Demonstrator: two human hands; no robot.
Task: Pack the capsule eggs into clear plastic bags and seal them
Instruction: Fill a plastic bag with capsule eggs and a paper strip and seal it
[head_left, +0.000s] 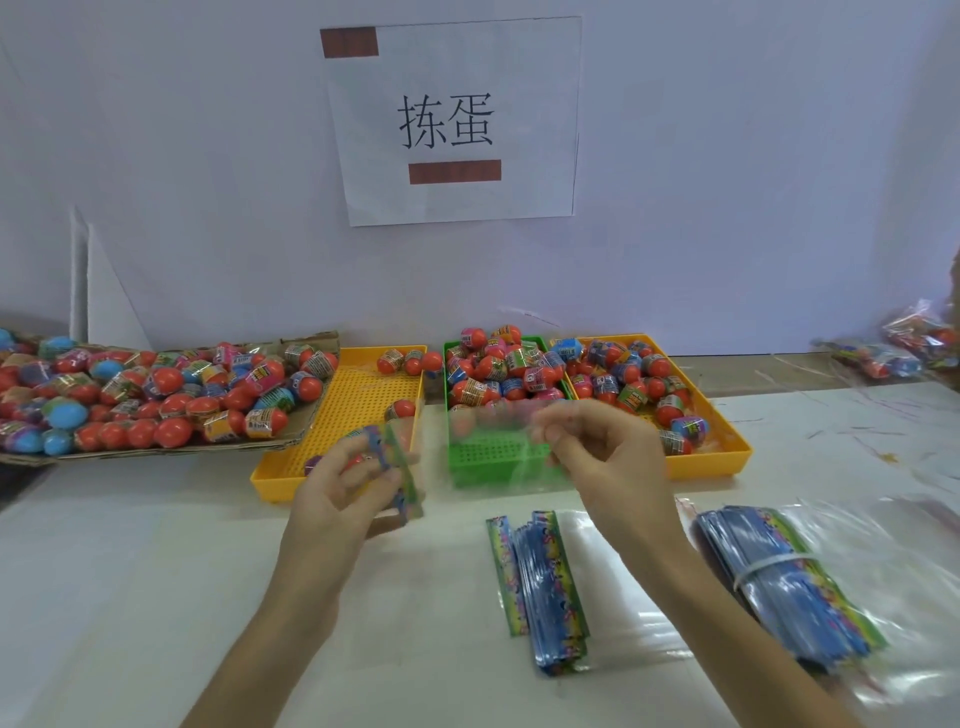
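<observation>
Both hands are up over the near table: left hand (347, 480) pinches the clear bag (483, 447) by its printed strip, right hand (597, 441) pinches its far edge; capsule eggs (498, 371) fill the green tray (493, 462) just beyond

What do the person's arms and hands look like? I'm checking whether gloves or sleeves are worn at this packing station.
Both the left hand and the right hand are bare, with no gloves. The forearms are uncovered down to the bottom edge of the picture, so no sleeves show. No rings, watch or wristband can be seen, though the fingers are slightly blurred.
</observation>
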